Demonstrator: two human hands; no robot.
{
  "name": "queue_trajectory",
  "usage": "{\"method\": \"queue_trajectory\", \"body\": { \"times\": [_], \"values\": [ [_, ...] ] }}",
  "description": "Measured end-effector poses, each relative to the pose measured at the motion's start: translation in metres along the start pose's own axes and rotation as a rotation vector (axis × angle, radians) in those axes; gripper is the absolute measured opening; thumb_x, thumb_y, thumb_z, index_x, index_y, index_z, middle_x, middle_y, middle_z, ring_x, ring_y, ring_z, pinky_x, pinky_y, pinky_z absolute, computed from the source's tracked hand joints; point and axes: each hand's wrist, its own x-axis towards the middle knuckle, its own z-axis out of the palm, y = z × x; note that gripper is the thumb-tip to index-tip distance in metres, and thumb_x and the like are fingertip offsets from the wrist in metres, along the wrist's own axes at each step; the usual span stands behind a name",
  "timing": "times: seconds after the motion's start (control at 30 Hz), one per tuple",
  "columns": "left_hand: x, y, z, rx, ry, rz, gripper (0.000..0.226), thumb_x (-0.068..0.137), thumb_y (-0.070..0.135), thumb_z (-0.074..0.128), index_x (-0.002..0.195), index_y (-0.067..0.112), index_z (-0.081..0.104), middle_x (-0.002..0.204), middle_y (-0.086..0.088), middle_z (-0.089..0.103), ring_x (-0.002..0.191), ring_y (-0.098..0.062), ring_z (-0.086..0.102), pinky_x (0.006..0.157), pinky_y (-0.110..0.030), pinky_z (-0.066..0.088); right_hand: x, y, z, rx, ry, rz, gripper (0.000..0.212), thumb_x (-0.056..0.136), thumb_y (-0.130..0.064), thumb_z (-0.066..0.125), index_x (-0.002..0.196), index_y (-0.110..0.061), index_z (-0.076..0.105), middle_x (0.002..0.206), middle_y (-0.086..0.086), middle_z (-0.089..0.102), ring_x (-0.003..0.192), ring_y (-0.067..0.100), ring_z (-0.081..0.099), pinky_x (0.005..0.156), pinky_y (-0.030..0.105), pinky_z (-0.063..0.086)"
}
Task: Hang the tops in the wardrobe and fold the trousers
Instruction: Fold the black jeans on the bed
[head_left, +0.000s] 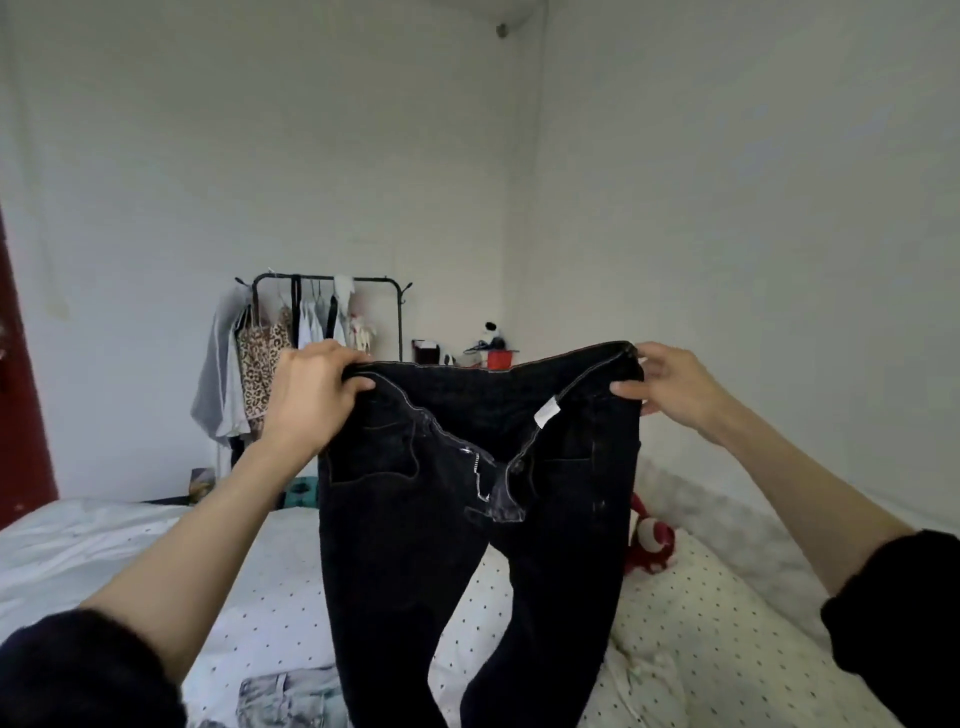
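- Black jeans (467, 519): I held them up by the waistband over the bed, fly open, white inner label showing, both legs hanging down toward the near edge of the mattress.
- My left hand (306, 395): fingers curled over the waistband's left end, thumb pressed on the front of the cloth, a firm grip.
- My right hand (670, 384): thumb and fingers pinched the waistband's right end, the other fingers loosely spread behind it.
- Bed (701, 639): dotted white sheet under the jeans; a pale washed denim garment (285, 696) lay at the near edge.
- Red and white soft toy (649, 540): on the bed's right side, beside the jeans' right leg.
- Clothes rail (332, 317): black, against the far wall, carrying a leopard-print top (260, 374), a grey top and white tops on hangers.
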Motion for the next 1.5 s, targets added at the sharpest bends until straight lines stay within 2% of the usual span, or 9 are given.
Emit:
{"method": "queue_trajectory", "body": {
  "times": [0.17,0.27,0.37,0.47,0.67,0.8,1.13,1.37,1.5],
  "values": [
    [0.029,0.020,-0.022,0.135,0.132,-0.009,0.019,0.078,0.023,0.073,0.096,0.016,0.073,0.092,-0.004,0.072,0.097,-0.027,0.052,0.083,-0.038,0.024,-0.008,-0.026,-0.029,0.023,-0.111,-0.078,0.013,0.085,-0.013,0.067,0.098,-0.014,0.068,0.093,0.004,0.072,0.076,0.009,0.068,0.060,0.019,0.053],
    [0.051,0.030,-0.048,0.192,0.208,0.035,0.015,0.076,0.016,0.075,0.091,0.015,0.074,0.085,-0.005,0.072,0.090,-0.030,0.054,0.080,-0.039,0.024,-0.001,-0.054,-0.033,0.084,0.028,-0.162,0.008,0.087,-0.011,0.065,0.094,-0.008,0.068,0.087,0.005,0.068,0.071,0.010,0.063,0.054,0.016,0.050],
    [0.077,0.037,-0.083,0.312,0.331,0.134,0.014,0.071,0.008,0.078,0.084,0.011,0.075,0.072,-0.007,0.070,0.081,-0.032,0.056,0.073,-0.038,0.021,0.015,-0.096,-0.036,0.006,0.231,-0.269,0.005,0.086,-0.013,0.067,0.081,-0.011,0.068,0.078,0.005,0.065,0.073,0.019,0.059,0.071,0.032,0.052],
    [0.101,0.043,-0.120,0.418,0.460,0.173,0.012,0.072,0.005,0.076,0.083,0.008,0.073,0.072,-0.010,0.069,0.079,-0.033,0.056,0.071,-0.038,0.020,0.029,-0.142,-0.040,-0.017,0.385,-0.385,0.004,0.086,-0.018,0.067,0.083,-0.016,0.069,0.076,-0.001,0.065,0.075,0.022,0.060,0.077,0.033,0.048],
    [0.142,0.056,-0.167,0.542,0.552,0.174,0.011,0.071,-0.003,0.071,0.081,0.001,0.072,0.074,-0.017,0.066,0.078,-0.037,0.054,0.072,-0.040,0.021,0.046,-0.207,-0.050,-0.040,0.482,-0.532,0.008,0.089,-0.020,0.062,0.087,-0.013,0.065,0.080,-0.001,0.064,0.084,0.024,0.059,0.077,0.034,0.047],
    [0.157,0.060,-0.172,0.509,0.586,0.187,0.012,0.072,-0.002,0.072,0.083,0.002,0.073,0.077,-0.018,0.066,0.078,-0.038,0.055,0.071,-0.040,0.020,0.044,-0.213,-0.060,0.029,0.514,-0.540,0.010,0.088,-0.018,0.063,0.080,-0.024,0.063,0.073,-0.012,0.060,0.082,0.017,0.056,0.072,0.026,0.040],
    [0.122,0.068,-0.038,0.333,0.167,0.138,0.019,0.086,0.006,0.061,0.102,0.008,0.071,0.100,-0.017,0.065,0.095,-0.037,0.051,0.080,-0.039,0.027,0.027,-0.080,-0.055,0.003,0.366,-0.209,0.005,0.085,-0.014,0.065,0.080,-0.015,0.067,0.072,-0.004,0.062,0.075,0.015,0.055,0.068,0.025,0.043],
    [0.090,0.139,0.104,0.268,-0.029,0.193,0.022,0.086,0.011,0.061,0.105,0.009,0.071,0.104,-0.018,0.064,0.099,-0.037,0.052,0.082,-0.041,0.033,0.026,0.073,-0.106,0.037,0.280,0.091,0.024,0.085,-0.009,0.063,0.096,0.012,0.057,0.085,0.013,0.057,0.077,0.023,0.055,0.071,0.041,0.052],
    [0.060,0.203,0.223,0.265,-0.200,0.165,0.026,0.087,0.016,0.059,0.112,0.016,0.068,0.112,-0.012,0.062,0.108,-0.034,0.048,0.086,-0.039,0.034,0.025,0.191,-0.149,0.028,0.198,0.258,0.005,0.087,-0.007,0.060,0.088,-0.002,0.062,0.085,0.011,0.059,0.074,0.019,0.060,0.058,0.031,0.056]
  ]
}}
